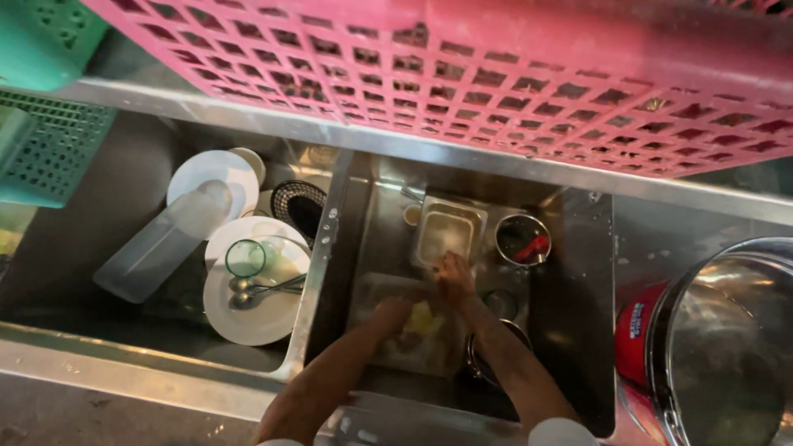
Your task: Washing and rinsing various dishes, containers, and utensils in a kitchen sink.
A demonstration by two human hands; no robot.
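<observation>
Both my arms reach down into the right basin of a steel double sink (578, 248). My left hand (395, 315) presses a yellow sponge (423, 318) against a clear rectangular container (373, 293) lying in the basin. My right hand (453, 271) grips the far edge of that same container. Just beyond my hands sits another clear rectangular tub (446, 233), upright.
The left basin holds white plates (252, 318), a green glass (245, 258), spoons (248, 289), a clear plastic jug (161, 244) and a black strainer (299, 205). A steel cup with a red item (523, 239) stands in the right basin. A big steel pot (727, 339) is at right; a pink crate (496, 66) and green baskets (45, 140) hang overhead.
</observation>
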